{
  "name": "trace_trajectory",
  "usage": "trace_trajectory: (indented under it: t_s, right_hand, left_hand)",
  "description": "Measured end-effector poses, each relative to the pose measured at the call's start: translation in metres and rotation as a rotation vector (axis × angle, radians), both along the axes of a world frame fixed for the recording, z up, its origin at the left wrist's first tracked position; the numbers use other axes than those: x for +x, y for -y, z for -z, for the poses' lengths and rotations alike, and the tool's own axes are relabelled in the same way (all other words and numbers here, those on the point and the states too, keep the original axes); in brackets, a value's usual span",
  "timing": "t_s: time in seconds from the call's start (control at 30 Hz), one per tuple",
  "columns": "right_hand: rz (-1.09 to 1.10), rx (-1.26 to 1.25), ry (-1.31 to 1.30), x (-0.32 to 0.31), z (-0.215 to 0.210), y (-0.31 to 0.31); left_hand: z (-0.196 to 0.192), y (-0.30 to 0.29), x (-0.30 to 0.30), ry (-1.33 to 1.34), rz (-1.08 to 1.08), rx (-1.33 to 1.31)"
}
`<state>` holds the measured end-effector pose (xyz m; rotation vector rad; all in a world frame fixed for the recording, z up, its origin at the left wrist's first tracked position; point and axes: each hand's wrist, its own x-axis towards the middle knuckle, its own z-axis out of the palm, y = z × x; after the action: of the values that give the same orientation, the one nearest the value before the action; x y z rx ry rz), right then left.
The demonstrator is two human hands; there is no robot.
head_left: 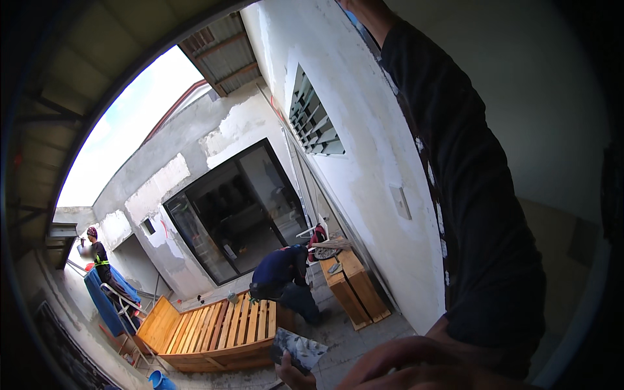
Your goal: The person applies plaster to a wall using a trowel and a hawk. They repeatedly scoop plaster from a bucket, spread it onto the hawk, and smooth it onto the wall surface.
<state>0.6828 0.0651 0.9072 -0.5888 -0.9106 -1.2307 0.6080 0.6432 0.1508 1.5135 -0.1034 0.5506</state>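
Trowel [298, 351], grey and smeared, sits at six o'clock, gripped by the left hand [292, 376]; the right hand [409, 367] lies beside it, blurred, so I cannot tell its grip. Beyond, at eleven o'clock, lies a wooden pallet [218, 331], with a person [283, 279] bent over it.

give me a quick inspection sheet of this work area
surface: grey concrete floor, dusty
job's things: grey flat board, smeared
clutter: slatted wooden bench, wooden crate, blue bucket
hands: left hand grips the board's edge; right hand out of frame, dark sleeve raised along the wall
cables: nothing seen
surroundings: white plastered wall, louvre window, glass sliding door, crouching person, standing person
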Motion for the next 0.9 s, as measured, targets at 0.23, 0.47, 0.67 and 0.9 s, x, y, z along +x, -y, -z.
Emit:
trace_trajectory:
  t_s: [0.23, 0.47, 0.67, 0.9]
  right_hand:
    - [0.022, 0.004, 0.019, -0.003, 0.016, -0.006]
    - [-0.009, -0.108, 0.005, 0.009, -0.001, 0.001]
    - [0.041, 0.002, -0.054, -0.003, -0.029, 0.001]
    - [0.036, 0.001, -0.019, -0.009, -0.001, -0.004]
  left_hand:
    - [0.003, -0.001, 0.006, 0.082, -0.048, 0.186]
    - [0.005, 0.001, 0.01, 0.18, -0.099, 0.334]
    - [0.011, -0.002, 0.011, 0.238, -0.143, 0.426]
    - [0.016, -0.005, 0.013, 0.299, -0.193, 0.521]
